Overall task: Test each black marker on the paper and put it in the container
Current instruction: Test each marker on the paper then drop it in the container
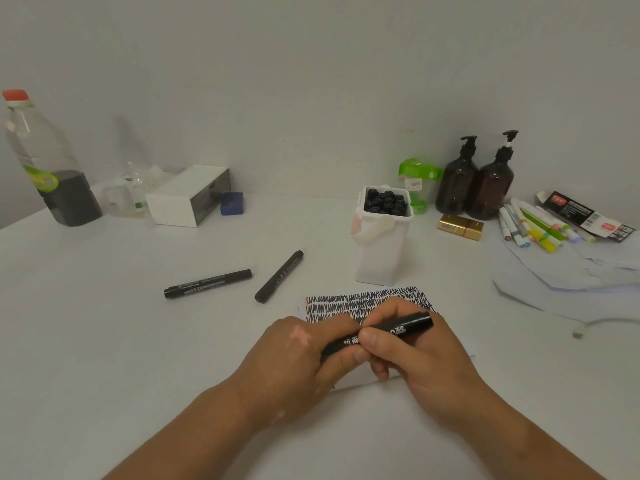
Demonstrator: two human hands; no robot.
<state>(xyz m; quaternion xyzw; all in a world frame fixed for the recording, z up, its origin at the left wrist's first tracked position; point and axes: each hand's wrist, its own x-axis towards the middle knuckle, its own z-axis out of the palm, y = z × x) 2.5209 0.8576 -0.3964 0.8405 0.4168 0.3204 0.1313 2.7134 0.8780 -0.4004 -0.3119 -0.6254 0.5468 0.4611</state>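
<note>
Both hands hold one black marker (412,323) over the scribbled paper (363,301).
Left hand (294,355) wraps one end, right hand (422,358) pinches the barrel; pull straight along it. Container (379,258) stands just behind.

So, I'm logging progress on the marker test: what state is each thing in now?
held marker, gripped by left hand and right hand over the paper; cap hidden.
paper, top rows filled with black scribbles.
container, open, packed with black markers.
left loose marker, capped, lying on table.
right loose marker, capped, lying on table.
clear bottle, red cap on, upright.
</note>
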